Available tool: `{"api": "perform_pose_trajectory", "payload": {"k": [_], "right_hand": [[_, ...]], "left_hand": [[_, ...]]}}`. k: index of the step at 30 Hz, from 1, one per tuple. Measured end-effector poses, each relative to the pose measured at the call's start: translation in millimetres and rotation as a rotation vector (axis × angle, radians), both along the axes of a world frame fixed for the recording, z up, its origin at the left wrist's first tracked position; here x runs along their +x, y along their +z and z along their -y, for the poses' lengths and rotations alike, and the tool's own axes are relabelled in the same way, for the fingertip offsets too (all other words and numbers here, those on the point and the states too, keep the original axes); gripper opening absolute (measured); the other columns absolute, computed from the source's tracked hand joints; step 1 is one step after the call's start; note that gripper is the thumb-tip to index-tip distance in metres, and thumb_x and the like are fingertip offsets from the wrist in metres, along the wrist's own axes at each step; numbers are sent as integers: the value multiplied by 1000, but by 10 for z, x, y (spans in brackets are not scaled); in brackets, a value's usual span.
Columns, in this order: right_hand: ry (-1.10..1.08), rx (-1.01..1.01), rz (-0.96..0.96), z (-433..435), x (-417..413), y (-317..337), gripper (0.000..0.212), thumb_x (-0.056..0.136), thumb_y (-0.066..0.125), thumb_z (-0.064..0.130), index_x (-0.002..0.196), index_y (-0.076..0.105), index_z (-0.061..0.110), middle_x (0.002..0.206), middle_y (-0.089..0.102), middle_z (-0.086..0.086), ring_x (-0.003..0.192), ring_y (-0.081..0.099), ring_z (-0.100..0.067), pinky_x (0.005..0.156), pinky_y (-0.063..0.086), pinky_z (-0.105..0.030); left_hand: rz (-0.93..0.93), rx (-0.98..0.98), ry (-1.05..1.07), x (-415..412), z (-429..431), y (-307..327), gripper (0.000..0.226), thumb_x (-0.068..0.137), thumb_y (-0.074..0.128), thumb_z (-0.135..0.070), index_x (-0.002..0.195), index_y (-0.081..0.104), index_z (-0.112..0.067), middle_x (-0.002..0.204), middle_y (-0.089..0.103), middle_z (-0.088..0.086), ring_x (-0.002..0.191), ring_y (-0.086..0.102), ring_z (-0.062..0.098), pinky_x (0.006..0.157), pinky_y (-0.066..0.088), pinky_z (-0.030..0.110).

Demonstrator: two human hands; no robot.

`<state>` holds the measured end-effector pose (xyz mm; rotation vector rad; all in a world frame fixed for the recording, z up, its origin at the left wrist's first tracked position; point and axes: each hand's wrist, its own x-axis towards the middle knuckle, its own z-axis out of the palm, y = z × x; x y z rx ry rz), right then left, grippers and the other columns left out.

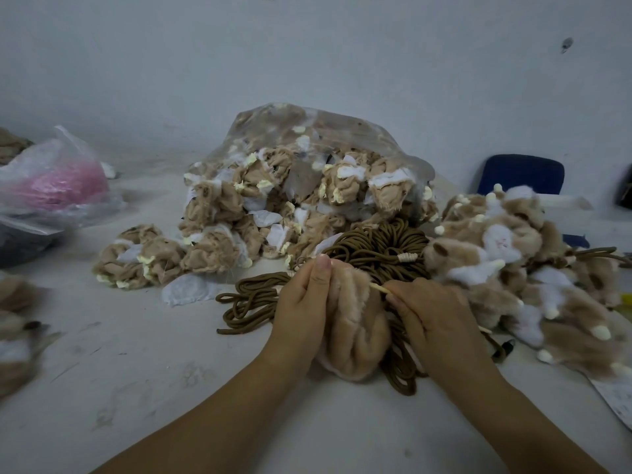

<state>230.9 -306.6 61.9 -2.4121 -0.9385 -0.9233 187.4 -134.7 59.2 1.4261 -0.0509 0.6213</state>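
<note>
Far left: clear plastic bag of pink material (54, 186), well apart from the work, no risk. Next, a loose heap of inside-out tan-and-white fabric shells (143, 254) on the dusty white table (136, 354), spilling from the big clear plastic sack (342, 124) behind. Risk: the sack slumps forward and unturned shells mix into the work zone.

Bundle of dark brown round elastic cord (246, 302) lies just behind and under both hands. Risk: a loop snags on a wrist or the stick and gets dragged along when the piece lifts.

Left hand (301, 313) wraps the tan plush fur shell (355, 319), thumb up along its top, fingers curled round it. Shell sits front centre, touching the cords; can't tell if it rests on the table. Thin pale wooden stick (378, 288) enters the shell from the right. Right hand (434, 313) pinches the stick.

My read: the stick is pushing a corner or limb out. Failure modes:
- Too much push: the tip pierces fabric or pops a seam.
- Stick points toward the left palm: a slip means a jab.
- Side load snaps the thin stick.
- Loose left grip: the shell rotates instead of turning out.

Right: heap of turned furry tan-and-white plush pieces with cream tips (513, 268), near the right forearm. An elbow sweep could scatter them. Blue padded chair back (519, 174) behind, irrelevant.
</note>
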Motion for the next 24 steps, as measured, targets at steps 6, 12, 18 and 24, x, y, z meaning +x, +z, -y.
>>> {"api": "perform_pose_trajectory", "payload": {"k": [6,12,18,24], "right_hand": [[-24,-43,64,45,22,32,36,91,35,23,96,69,12,73,56,-1,65,56,-26,66,44,-42],[20,-38,-161,-13,-83,61,42,103,28,32,94,66,15,77,64,1,69,60,-24,63,47,-38],[-34,-147,-299,-107,-174,40,44,97,19,43,105,57,21,84,64,0,78,59,-20,72,45,-38],[63,55,-371,-143,-240,27,56,84,11,58,95,55,23,71,60,2,65,56,-12,63,45,-36]], "left_hand": [[-41,-57,-62,-21,-39,39,45,88,44,-54,86,75,-22,88,76,5,88,72,16,75,55,20],[37,31,63,-54,-38,80,34,96,45,-47,88,73,-30,90,74,-7,89,69,6,77,53,17],[97,114,302,-71,-75,106,20,96,47,-39,90,66,-40,91,69,-24,89,63,-6,72,45,6],[122,164,319,-59,-63,93,18,96,50,-39,103,66,-39,108,67,-25,106,60,-6,85,44,6]]}}
